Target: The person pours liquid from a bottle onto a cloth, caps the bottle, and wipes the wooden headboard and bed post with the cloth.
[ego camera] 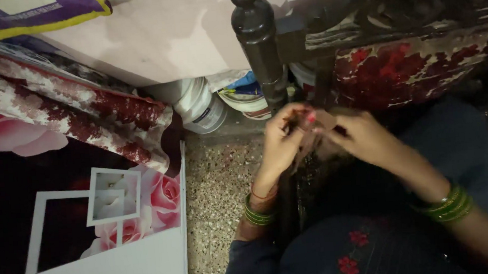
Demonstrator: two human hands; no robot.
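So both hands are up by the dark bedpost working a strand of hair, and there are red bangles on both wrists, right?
Not quite: the head view shows green bangles, not red. The left hand and right hand do meet beside the dark bedpost, on what looks like a strand of hair.

This looks like a bedroom in a home: a dark turned wooden bedpost [256,44], a rose-printed bedsheet [75,183], a folded red patterned blanket [64,104], speckled terrazzo floor [219,190], and white plastic tubs [199,106] probably stored under the bed.
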